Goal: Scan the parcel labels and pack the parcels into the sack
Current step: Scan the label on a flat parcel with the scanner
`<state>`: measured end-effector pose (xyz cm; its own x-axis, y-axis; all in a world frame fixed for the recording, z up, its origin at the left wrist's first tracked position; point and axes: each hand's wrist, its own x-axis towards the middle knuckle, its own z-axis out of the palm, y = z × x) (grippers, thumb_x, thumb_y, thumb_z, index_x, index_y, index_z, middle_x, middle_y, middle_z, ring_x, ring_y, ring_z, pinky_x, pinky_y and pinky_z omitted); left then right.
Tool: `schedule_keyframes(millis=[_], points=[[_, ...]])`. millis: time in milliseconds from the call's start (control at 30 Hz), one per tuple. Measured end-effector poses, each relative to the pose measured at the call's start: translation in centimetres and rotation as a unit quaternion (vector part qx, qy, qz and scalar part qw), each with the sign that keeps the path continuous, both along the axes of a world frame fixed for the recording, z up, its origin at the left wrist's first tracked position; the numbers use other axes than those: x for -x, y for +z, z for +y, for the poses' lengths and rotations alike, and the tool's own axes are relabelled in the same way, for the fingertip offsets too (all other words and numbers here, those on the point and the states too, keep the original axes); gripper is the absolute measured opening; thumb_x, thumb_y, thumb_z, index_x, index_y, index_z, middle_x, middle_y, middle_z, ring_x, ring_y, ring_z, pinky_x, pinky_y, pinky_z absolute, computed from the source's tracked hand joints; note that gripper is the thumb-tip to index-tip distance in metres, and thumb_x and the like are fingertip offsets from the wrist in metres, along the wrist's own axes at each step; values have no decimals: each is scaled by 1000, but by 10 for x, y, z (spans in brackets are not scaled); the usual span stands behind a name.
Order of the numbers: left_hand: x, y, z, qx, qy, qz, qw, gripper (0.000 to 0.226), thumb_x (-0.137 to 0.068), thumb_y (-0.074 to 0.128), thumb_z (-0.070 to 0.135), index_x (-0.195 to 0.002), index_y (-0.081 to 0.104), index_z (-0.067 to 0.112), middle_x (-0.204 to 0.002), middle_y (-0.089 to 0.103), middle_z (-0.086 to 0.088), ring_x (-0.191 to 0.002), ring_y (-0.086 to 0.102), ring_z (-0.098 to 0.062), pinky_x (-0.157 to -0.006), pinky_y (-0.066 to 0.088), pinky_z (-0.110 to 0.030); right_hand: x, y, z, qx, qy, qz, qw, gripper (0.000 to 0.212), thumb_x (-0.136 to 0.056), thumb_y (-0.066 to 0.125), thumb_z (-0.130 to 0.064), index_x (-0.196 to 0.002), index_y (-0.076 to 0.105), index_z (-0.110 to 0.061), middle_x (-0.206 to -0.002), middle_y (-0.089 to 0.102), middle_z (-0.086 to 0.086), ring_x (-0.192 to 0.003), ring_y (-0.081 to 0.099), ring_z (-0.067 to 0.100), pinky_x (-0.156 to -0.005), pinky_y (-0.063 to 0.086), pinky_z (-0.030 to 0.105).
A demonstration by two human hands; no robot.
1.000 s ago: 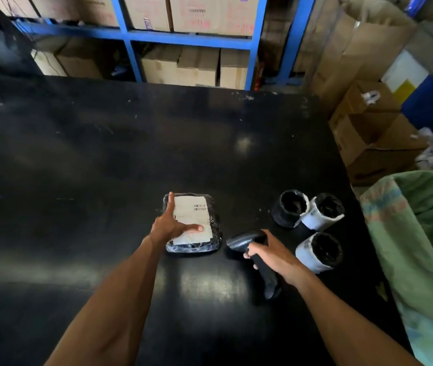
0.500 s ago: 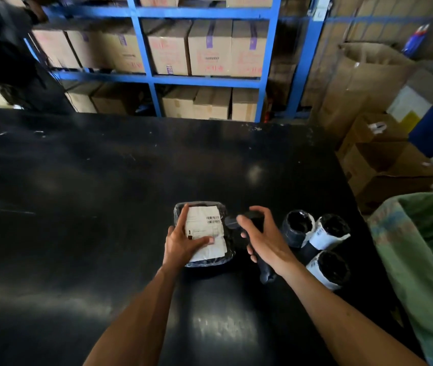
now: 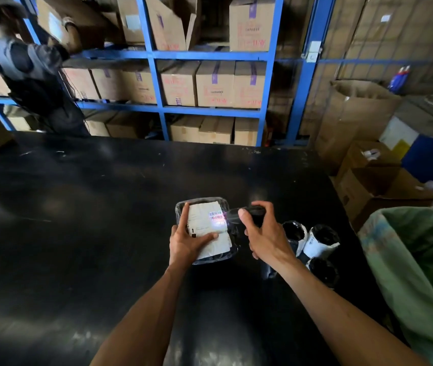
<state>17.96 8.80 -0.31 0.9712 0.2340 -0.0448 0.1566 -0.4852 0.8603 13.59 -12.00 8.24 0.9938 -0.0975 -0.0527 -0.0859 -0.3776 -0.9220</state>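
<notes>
Your left hand (image 3: 187,241) pins the parcel (image 3: 204,228) flat on the counter (image 3: 91,207), thumb on its label (image 3: 207,228). Your right hand (image 3: 265,235), at its 3 o'clock, grips the scanner (image 3: 252,212). Glare off the wrap or a creeping thumb could spoil the read.

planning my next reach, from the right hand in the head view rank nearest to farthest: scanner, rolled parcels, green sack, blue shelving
1. scanner, gripped in the right hand.
2. rolled parcels, on the table just right of it.
3. green sack, off the table's right edge.
4. blue shelving, beyond the table's far edge.
</notes>
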Motion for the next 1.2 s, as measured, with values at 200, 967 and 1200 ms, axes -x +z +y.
schedule_keyframes(millis=[200,967,1200], points=[[8,6,-2,5,-9,-1,1000,121,-52,92,62,-148,19,66,-119,49,1,-118,52,-25,-102,49,-44,16,11,-1,-50,7,-11,999,38,-96,59,-60,-124,43,-40,-89,71,12,-51,64,20,-45,53,32],[42,-13,10,39,62,14,997,117,-46,84,76,-144,21,68,-125,61,-2,-117,61,-26,-100,53,-49,63,-122,-38,86,-50,227,969,62,-92,56,-64,-140,33,-31,-100,70,1,-103,69,33,-91,54,41],[66,-38,-9,29,20,50,998,115,-48,86,73,-143,23,70,-126,63,0,-116,62,-23,-101,52,-46,86,-152,-55,90,-77,280,953,59,-97,60,-51,-143,35,-24,-101,63,1,-112,64,34,-93,49,36]])
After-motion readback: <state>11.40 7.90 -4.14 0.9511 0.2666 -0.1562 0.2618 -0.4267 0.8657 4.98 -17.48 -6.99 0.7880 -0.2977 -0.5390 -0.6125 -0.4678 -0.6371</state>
